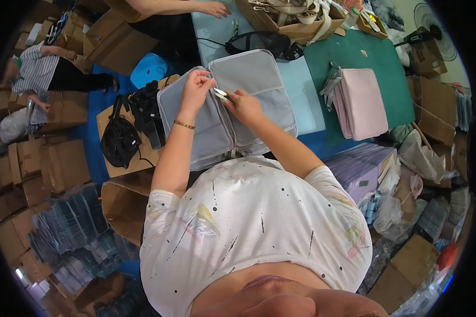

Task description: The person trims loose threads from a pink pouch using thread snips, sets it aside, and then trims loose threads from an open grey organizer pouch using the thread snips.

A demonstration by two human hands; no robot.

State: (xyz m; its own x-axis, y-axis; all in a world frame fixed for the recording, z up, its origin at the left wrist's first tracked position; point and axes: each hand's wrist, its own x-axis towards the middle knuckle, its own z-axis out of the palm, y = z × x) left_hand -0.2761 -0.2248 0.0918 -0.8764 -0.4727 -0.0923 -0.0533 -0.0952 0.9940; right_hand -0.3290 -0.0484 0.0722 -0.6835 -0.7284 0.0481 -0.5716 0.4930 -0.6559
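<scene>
A grey fabric case (258, 87) with pale piping lies unfolded before me, its two halves side by side. My right hand (244, 106) grips small thread snips (222, 94), whose metal blades point at the case's upper middle seam. Just left of the blade tips, my left hand (198, 87) has thumb and fingertips pinched together at the seam; whether a thread lies between them is too small to tell. A bracelet circles the left wrist.
Pink fabric cases (367, 104) are stacked on the green mat (396, 91) at right. Beyond the grey case are a black bag (258, 42) and a cardboard box of straps (297, 29). Black bags (121, 136) lie at left, near a blue stool (148, 70). A co-worker's hand (215, 8) rests across the table.
</scene>
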